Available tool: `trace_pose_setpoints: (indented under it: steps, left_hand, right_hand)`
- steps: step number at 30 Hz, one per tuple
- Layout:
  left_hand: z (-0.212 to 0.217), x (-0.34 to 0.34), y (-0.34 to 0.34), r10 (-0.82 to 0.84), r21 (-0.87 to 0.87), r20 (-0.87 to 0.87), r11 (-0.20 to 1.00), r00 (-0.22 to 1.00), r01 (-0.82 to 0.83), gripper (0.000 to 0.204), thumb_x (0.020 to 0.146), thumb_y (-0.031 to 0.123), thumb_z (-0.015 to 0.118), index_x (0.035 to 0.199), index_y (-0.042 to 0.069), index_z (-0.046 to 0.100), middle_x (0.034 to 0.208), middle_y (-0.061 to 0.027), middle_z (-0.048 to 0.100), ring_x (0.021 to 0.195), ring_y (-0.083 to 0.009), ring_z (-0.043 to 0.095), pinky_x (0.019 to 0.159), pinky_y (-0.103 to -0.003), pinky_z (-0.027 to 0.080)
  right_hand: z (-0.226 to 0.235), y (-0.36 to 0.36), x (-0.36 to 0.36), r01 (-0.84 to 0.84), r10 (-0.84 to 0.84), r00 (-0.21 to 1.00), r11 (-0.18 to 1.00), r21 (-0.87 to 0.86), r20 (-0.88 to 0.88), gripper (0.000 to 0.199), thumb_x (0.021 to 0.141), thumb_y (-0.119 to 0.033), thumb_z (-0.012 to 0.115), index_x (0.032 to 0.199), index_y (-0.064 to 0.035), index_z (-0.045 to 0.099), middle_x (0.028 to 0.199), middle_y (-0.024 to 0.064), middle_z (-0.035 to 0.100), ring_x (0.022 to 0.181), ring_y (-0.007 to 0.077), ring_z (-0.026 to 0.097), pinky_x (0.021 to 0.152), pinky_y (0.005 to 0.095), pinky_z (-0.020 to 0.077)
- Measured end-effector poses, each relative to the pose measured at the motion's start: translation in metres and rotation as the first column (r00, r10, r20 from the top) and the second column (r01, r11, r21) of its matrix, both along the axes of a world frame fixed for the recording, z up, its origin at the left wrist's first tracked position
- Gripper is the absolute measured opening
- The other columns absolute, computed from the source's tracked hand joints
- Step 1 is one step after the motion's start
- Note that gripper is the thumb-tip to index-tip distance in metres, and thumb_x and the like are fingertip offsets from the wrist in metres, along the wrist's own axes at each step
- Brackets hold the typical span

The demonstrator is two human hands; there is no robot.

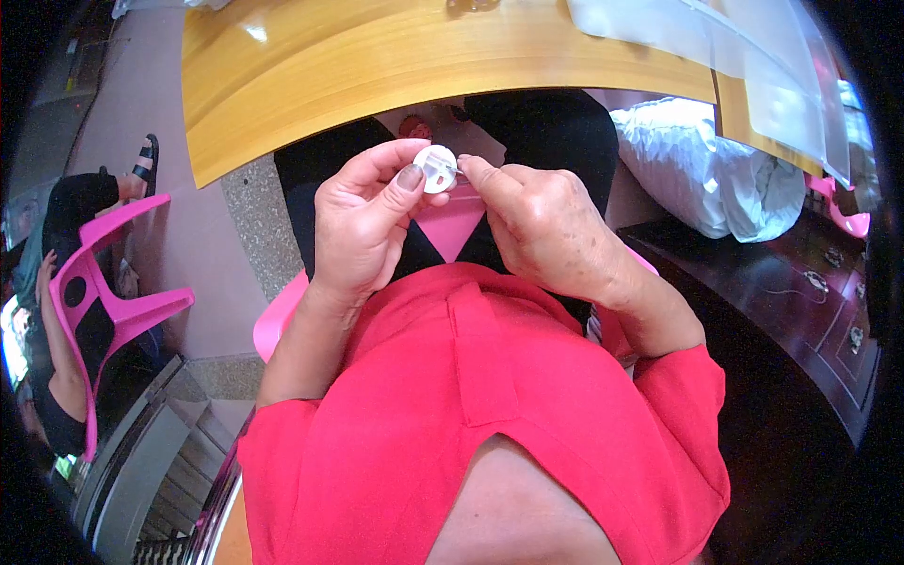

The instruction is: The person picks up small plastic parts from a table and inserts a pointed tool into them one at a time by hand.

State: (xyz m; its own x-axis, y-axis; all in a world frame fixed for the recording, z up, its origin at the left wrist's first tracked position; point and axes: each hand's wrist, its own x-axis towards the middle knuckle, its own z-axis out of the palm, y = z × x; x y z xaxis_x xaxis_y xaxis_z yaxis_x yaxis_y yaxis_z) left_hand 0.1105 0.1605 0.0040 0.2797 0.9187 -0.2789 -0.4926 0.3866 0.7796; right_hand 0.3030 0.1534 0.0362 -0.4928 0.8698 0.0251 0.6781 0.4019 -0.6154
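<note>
Over my lap, just in front of the table edge, my left hand [367,202] pinches a small round white plastic piece [434,162] between thumb and fingers. The piece has a raised rim and a small opening in its face. My right hand [541,212] is closed beside it, thumb and forefinger pressed together at the piece's right edge. A thin, light-coloured bit shows between those fingertips and the white piece, too small to name.
A yellow wooden table [330,80] spans the front, with clear plastic sheeting [678,33] at its right. A white plastic sack [711,169] lies to the right, near a dark wooden cabinet [800,282]. At left, another person sits on a pink chair [118,282].
</note>
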Motion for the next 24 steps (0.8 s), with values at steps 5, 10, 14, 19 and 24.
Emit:
trace_pose_setpoints:
  steps: [5,10,14,19,24]
  left_hand:
    - [0.0005,0.0012,0.0002,0.041,-0.075,0.050,0.996,0.998,-0.038,0.024,0.090,0.002,0.056,0.112,-0.006,0.057,0.102,-0.0155,0.064,0.086,-0.0198,0.064,0.076,-0.031,0.055]
    - [-0.0016,0.0004,-0.0016,0.003,-0.037,0.002,0.999,1.000,-0.003,0.025,0.092,0.008,0.055,0.114,-0.002,0.057,0.105,-0.0144,0.063,0.092,-0.0221,0.063,0.078,-0.032,0.054]
    - [-0.0018,0.0014,-0.0017,-0.002,-0.018,-0.004,1.000,1.000,0.002,0.024,0.091,0.007,0.055,0.113,-0.002,0.057,0.105,-0.0142,0.063,0.091,-0.0218,0.063,0.078,-0.032,0.055]
    - [-0.0037,0.0026,-0.0042,-0.001,0.043,-0.070,0.999,0.998,0.004,0.025,0.089,0.005,0.058,0.112,-0.004,0.058,0.102,-0.0147,0.064,0.089,-0.0215,0.064,0.078,-0.033,0.054]
    - [-0.0021,0.0032,-0.0052,-0.006,0.064,-0.089,0.998,0.996,0.012,0.024,0.088,-0.001,0.058,0.111,-0.007,0.058,0.100,-0.0138,0.064,0.083,-0.0173,0.063,0.078,-0.029,0.054]
  right_hand:
    - [-0.0005,-0.0001,-0.0009,0.000,0.000,1.000,1.000,0.020,0.005,0.039,0.071,0.005,0.057,0.110,0.0063,0.054,0.070,0.0176,0.058,0.062,0.0330,0.060,0.053,0.0391,0.0489]
    - [-0.0025,0.0003,-0.0008,0.001,-0.001,1.000,0.999,0.037,0.006,0.040,0.071,0.004,0.057,0.111,0.0059,0.054,0.069,0.0174,0.058,0.061,0.0327,0.060,0.052,0.0391,0.0488]
    - [-0.0043,-0.0004,-0.0015,-0.001,0.000,1.000,0.999,0.037,0.007,0.041,0.071,0.004,0.057,0.112,0.0055,0.053,0.069,0.0167,0.058,0.060,0.0321,0.060,0.052,0.0392,0.0484]
    - [-0.0031,-0.0030,-0.0035,0.000,-0.002,0.998,0.999,0.043,0.058,0.041,0.070,0.002,0.058,0.111,0.0050,0.053,0.068,0.0156,0.057,0.058,0.0318,0.059,0.051,0.0397,0.0481]
    - [-0.0003,-0.0040,-0.0054,-0.002,-0.002,0.991,1.000,0.029,0.136,0.042,0.070,-0.001,0.058,0.111,0.0050,0.053,0.067,0.0153,0.057,0.058,0.0319,0.059,0.050,0.0402,0.0483]
